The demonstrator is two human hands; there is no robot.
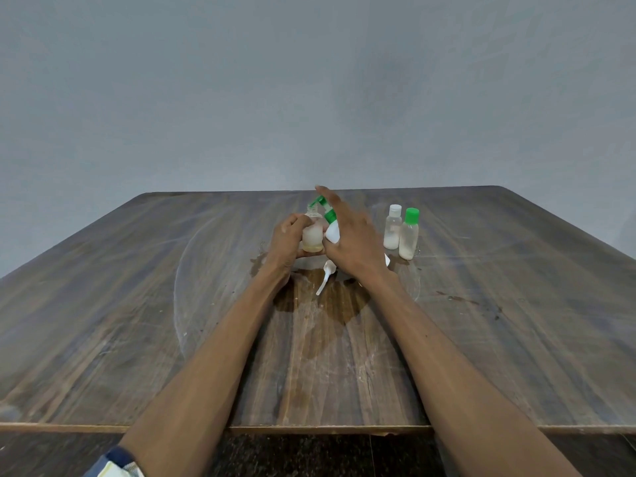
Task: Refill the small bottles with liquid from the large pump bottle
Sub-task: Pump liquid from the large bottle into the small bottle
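My left hand (pixel 287 241) grips a small clear bottle (pixel 312 235) with an uncapped threaded neck; a little yellowish liquid sits at its bottom. The large white pump bottle (pixel 332 232) with a green pump head (pixel 321 204) stands tilted right beside it, its spout over the small bottle's mouth. My right hand (pixel 351 239) lies over the pump bottle with straight fingers, the index finger on top of the pump head. Two more small bottles stand to the right: one with a white cap (pixel 393 227) and one with a green cap (pixel 409 234).
A small white spoon-like piece (pixel 326 276) lies on the wooden table (pixel 137 304) just in front of my hands, beside a wet patch (pixel 260 261). The table's near edge runs across the bottom; a grey wall rises behind.
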